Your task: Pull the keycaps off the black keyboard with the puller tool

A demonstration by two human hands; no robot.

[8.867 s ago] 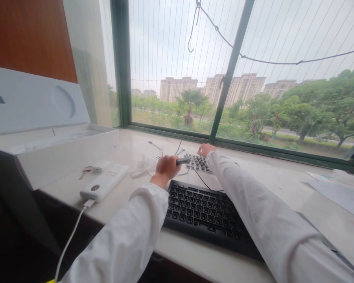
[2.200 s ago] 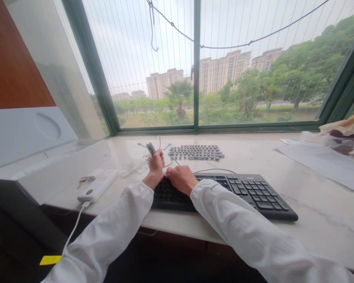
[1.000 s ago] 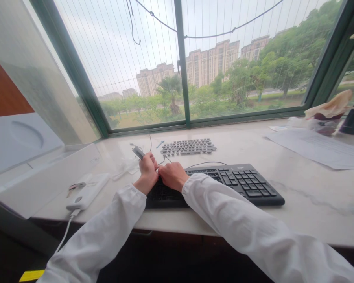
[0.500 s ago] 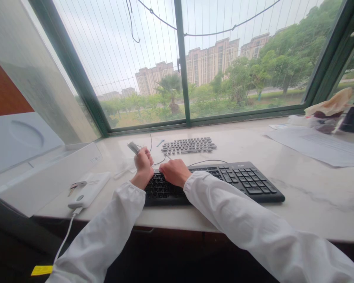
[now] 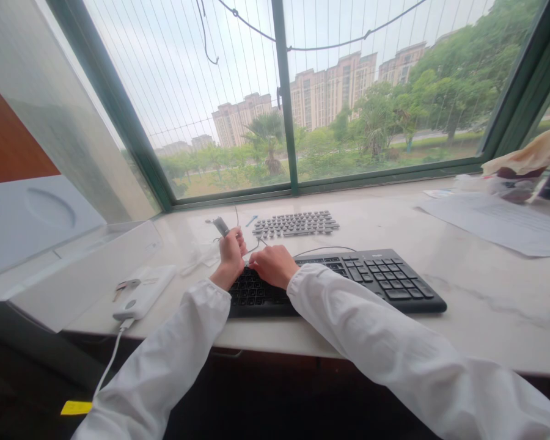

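Observation:
A black keyboard [image 5: 396, 275] lies on the windowsill desk, its left section showing small squares that look like bare key sockets. My left hand [image 5: 231, 253] is closed round a grey, flat-ended tool [image 5: 220, 226], which sticks up past the fist; its lower end is hidden. My right hand [image 5: 274, 266] rests over the keyboard's upper left part, fingers bent and drawn together close beside the left hand. What those fingertips pinch, if anything, is hidden. Behind the keyboard, loose grey keycaps [image 5: 297, 224] are laid out in rows.
A small blue tool [image 5: 252, 220] lies left of the keycaps. Clear plastic [image 5: 197, 260], a white device [image 5: 149, 292] with keys on it and a white cable, and an open white box [image 5: 87, 269] stand left. Paper sheets [image 5: 490, 220] lie right. A window [image 5: 293, 153] rises behind.
The grey tool has tipped further to the left, its top now a little lower right in view. The whole scene has shifted slightly with the camera; my right hand stays on the keyboard.

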